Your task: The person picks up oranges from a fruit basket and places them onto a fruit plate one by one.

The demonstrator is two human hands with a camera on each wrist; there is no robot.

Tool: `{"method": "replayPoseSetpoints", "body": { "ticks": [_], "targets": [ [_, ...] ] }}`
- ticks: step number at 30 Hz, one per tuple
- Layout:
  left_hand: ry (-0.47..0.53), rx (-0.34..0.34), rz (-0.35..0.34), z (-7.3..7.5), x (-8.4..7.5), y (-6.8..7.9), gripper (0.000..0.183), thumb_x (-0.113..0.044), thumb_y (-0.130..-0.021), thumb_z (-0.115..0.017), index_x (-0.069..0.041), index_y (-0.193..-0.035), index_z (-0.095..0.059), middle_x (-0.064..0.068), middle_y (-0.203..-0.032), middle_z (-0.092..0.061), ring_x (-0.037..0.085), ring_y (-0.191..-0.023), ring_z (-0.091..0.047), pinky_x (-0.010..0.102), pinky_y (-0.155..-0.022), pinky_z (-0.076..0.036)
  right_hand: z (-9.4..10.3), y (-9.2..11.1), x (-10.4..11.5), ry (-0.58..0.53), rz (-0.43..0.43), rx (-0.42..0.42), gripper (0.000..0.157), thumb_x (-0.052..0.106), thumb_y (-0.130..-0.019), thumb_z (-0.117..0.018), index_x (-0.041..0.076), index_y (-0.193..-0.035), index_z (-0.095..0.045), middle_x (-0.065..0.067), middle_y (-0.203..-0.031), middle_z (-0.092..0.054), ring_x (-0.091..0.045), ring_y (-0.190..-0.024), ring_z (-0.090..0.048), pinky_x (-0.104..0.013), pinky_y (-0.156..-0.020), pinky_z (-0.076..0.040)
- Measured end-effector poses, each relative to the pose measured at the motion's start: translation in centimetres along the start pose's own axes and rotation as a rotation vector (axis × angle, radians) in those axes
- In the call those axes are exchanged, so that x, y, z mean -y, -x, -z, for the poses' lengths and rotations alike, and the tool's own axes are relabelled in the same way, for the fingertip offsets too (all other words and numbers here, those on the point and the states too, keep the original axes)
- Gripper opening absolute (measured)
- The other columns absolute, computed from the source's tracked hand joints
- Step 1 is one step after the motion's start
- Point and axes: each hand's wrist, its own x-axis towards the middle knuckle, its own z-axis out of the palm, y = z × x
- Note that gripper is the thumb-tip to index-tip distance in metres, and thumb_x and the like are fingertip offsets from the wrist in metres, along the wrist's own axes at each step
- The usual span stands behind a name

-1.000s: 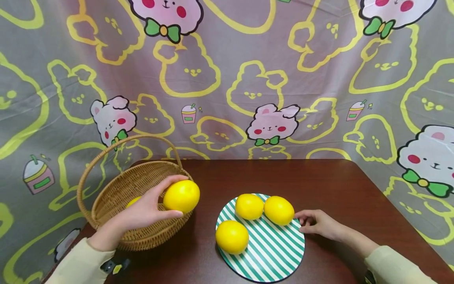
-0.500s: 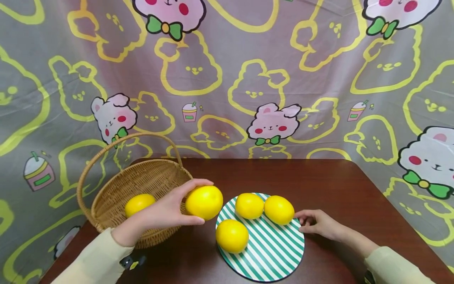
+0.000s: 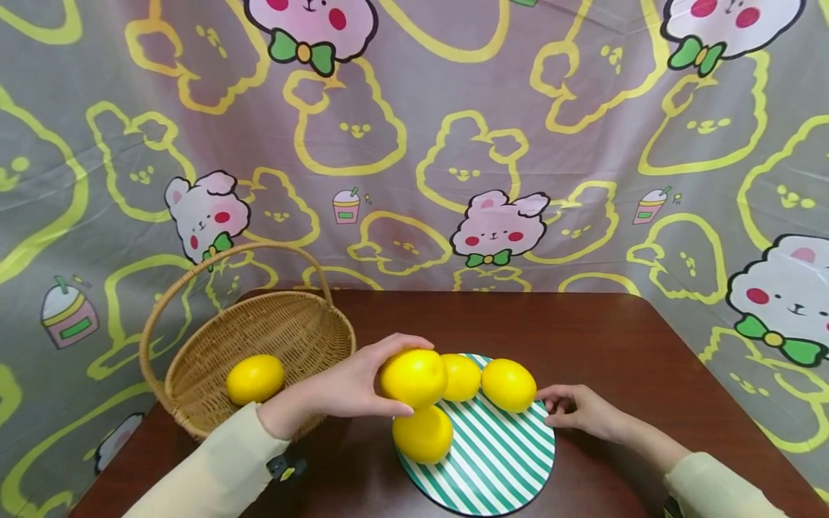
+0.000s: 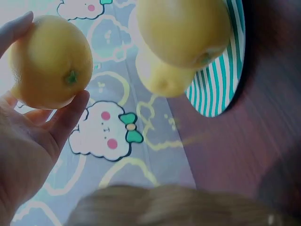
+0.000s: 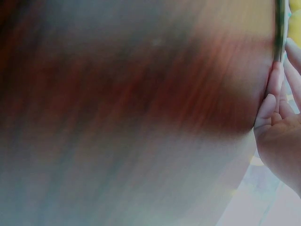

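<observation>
My left hand (image 3: pixel 358 378) grips a yellow lemon (image 3: pixel 414 379) between thumb and fingers, above the left part of a round green-and-white striped plate (image 3: pixel 501 460). In the left wrist view a small green stem end shows on this held lemon (image 4: pixel 51 63). On the plate are a front-left lemon (image 3: pixel 423 435), a back lemon (image 3: pixel 463 378), partly covered by the held one, and a right lemon (image 3: pixel 509 385). My right hand (image 3: pixel 586 410) holds the plate's right rim with curled fingers; in the right wrist view its fingertips (image 5: pixel 276 75) meet the plate edge.
A wicker basket (image 3: pixel 311 334) with a tall arched handle stands on the left, tilted towards me, and one lemon (image 3: pixel 255 379) lies in it. The dark brown table (image 3: pixel 570 331) ends at a patterned cloth (image 3: pixel 401 180) behind and at both sides.
My left hand has carried its lemon rightward from the basket's front to over the plate, uncovering the lemon in the basket. The right hand and plate stay where they were.
</observation>
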Motion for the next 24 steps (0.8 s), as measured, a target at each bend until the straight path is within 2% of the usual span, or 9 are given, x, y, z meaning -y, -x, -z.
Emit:
{"method": "replayPoseSetpoints", "body": {
  "ticks": [5,10,16,24],
  "targets": [
    [-0.024,0.02,-0.015,-1.1,0.1,-1.0,0.077,-0.028,-0.078,-0.082,-0.026,-0.142,-0.04,-0.013,-0.133,-0.047,0.011,-0.112,-0.051,0.036,-0.095,-0.045,0.0,0.0,-0.1,0.022,-0.03,-0.006,0.041,0.019,-0.088,-0.073,0.0,-0.123,-0.062,-0.007,-0.093,-0.056,-0.015,-0.077,-0.054,-0.022,-0.065,-0.045],
    [-0.023,0.019,0.011,-2.3,0.1,-1.6,0.077,-0.032,-0.077,-0.083,-0.03,-0.141,-0.039,-0.013,-0.134,-0.046,0.01,-0.113,-0.049,0.036,-0.096,-0.044,0.1,0.0,-0.1,0.022,-0.025,-0.011,0.04,0.017,-0.088,-0.072,-0.002,-0.122,-0.062,-0.005,-0.092,-0.057,-0.015,-0.077,-0.054,-0.022,-0.065,-0.045],
    [-0.039,0.038,0.015,-3.7,0.6,-2.4,0.08,-0.035,-0.077,-0.083,-0.03,-0.142,-0.038,-0.011,-0.135,-0.046,0.01,-0.112,-0.05,0.035,-0.093,-0.045,0.0,0.1,0.2,-0.006,-0.004,0.001,0.039,0.015,-0.089,-0.072,-0.003,-0.122,-0.061,-0.005,-0.093,-0.057,-0.014,-0.077,-0.053,-0.022,-0.065,-0.045],
    [-0.122,0.08,0.033,-5.2,1.0,-4.4,0.079,-0.039,-0.074,-0.084,-0.035,-0.14,-0.041,-0.013,-0.133,-0.048,0.008,-0.107,-0.051,0.032,-0.086,-0.045,0.0,0.0,0.0,0.021,-0.023,-0.002,0.04,0.018,-0.089,-0.072,-0.001,-0.123,-0.061,-0.006,-0.094,-0.057,-0.014,-0.077,-0.054,-0.022,-0.066,-0.045]
  ]
}}
